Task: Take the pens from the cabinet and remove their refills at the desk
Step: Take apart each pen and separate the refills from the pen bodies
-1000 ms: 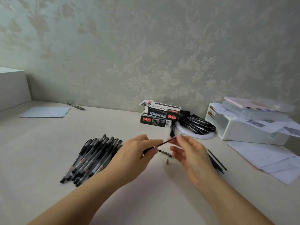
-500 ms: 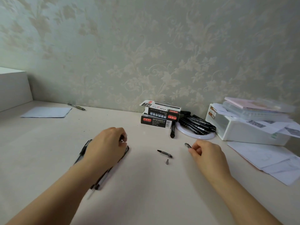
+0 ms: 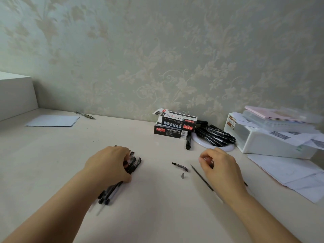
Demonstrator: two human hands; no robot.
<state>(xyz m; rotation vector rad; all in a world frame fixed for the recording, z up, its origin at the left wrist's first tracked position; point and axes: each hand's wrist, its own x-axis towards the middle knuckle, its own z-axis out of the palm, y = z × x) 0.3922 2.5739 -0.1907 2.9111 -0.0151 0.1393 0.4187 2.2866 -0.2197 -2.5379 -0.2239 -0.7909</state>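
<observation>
Left hand (image 3: pixel 112 163) lies palm down over the bunch of black pens (image 3: pixel 122 174) on the pale counter (image 3: pixel 157 207), fingers curled round the cap ends of the topmost ones; which pen it actually grips I cannot tell, as the hand hides most of the bunch. Pen tips stick out below the wrist, blurred. Right hand (image 3: pixel 219 165) hovers low over the counter to the right, fingers curled and pinching a small dark piece at the fingertips, too blurred to name. Just left of that hand a thin dark refill (image 3: pixel 201 178) lies slantwise on the counter, its far tip pointing toward the wall, its near end running under the right wrist. Between the two hands lie a short clear-and-black pen section (image 3: pixel 180 167) and, just nearer, a small grey cone tip (image 3: pixel 182 175), the two apart from each other. Further back, against the wallpaper, two black pen boxes (image 3: pixel 175 127) are stacked, the upper with its flap open. Beside them a white round dish (image 3: pixel 228 149) carries a heap of black markers (image 3: pixel 213 135), and one marker (image 3: pixel 188 142) lies off it, next to the lower box. A white storage box (image 3: pixel 270 142) at right carries papers and a pink folder. Loose sheets (image 3: pixel 289 171) in front of it. Far left: a sheet of paper (image 3: pixel 52 121), a lone pen (image 3: pixel 85 115) by the wall.
</observation>
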